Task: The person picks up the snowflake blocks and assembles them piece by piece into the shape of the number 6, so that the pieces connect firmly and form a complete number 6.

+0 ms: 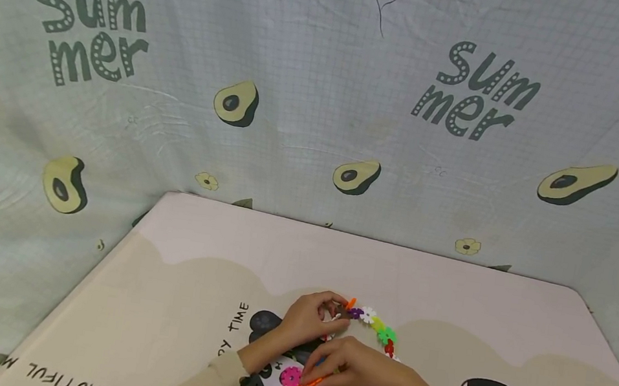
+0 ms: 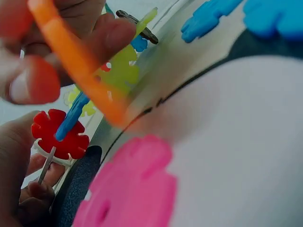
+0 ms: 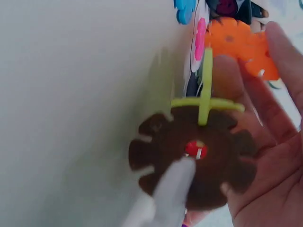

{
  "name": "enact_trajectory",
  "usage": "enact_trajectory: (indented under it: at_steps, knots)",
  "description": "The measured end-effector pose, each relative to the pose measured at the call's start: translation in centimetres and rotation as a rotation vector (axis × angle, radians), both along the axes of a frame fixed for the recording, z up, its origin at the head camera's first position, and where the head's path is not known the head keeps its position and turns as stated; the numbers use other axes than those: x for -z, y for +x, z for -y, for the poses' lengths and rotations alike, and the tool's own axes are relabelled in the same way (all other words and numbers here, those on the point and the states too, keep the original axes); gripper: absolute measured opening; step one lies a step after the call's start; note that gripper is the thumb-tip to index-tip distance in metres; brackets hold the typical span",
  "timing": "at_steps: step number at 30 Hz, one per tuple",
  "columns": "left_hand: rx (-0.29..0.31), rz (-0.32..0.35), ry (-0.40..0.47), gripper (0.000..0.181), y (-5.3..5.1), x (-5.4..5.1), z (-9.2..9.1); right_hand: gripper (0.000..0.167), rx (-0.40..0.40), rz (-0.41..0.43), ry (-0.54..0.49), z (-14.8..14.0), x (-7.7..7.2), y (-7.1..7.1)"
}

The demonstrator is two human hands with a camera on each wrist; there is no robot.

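The orange discs (image 3: 229, 39), apparently two linked in line, are held above the surface (image 1: 164, 317) near a pink disc (image 1: 291, 378), pinched between the nearly closed fingers and thumb of the right hand (image 1: 351, 365). Beyond it, the chain of discs (image 1: 386, 335) curves over the surface, its far end gripped by the curled fingers of the left hand (image 1: 313, 317). For a firm join, the chain should probably be steadied there, with slots aligned squarely and pressed home without twisting.

In the left wrist view a red disc (image 2: 61, 135) is shown with a blue disc (image 2: 72, 117) slotted into it, which cannot be made out from the head. Both orange faces are revealed only at the right wrist; from the head, just a thin strip is seen.
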State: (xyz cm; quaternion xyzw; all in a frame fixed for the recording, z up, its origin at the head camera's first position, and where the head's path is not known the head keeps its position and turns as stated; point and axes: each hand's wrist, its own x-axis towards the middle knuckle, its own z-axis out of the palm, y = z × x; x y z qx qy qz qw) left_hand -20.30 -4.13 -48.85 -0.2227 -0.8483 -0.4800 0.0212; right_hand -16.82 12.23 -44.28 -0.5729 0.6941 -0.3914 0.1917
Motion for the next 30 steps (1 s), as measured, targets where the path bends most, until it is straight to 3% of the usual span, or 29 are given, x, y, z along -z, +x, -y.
enact_trajectory:
  at_steps: [5,8,16,18,23,27,30]
  knots:
    - [-0.017,0.031,0.011,0.032,0.0,-0.2,0.0,0.019,-0.026,-0.027,-0.040,-0.2,0.1,-0.2]
    - [-0.040,0.049,0.012,0.033,0.1,-0.3,-0.1,0.016,-0.020,0.007,-0.096,-0.5,0.0,-0.4]
    - [-0.122,0.092,-0.015,0.032,0.1,-0.8,-0.4,0.010,0.113,-0.001,-0.210,-2.0,-0.7,-1.4]
    - [-0.132,0.093,-0.021,0.032,0.2,-0.8,-0.5,0.010,0.111,0.055,-0.222,-2.3,-0.8,-1.6]
    - [-0.136,0.091,-0.023,0.033,0.2,-0.7,-0.4,0.010,0.116,0.078,-0.259,-3.1,-0.6,-2.1]
    - [-0.129,0.099,-0.020,0.033,0.2,-0.7,-0.4,0.013,0.184,0.036,-0.254,-3.7,-0.3,-2.6]
    - [-0.128,0.102,-0.024,0.032,0.2,-0.6,-0.5,0.015,0.246,0.064,-0.224,-4.3,-0.2,-3.0]
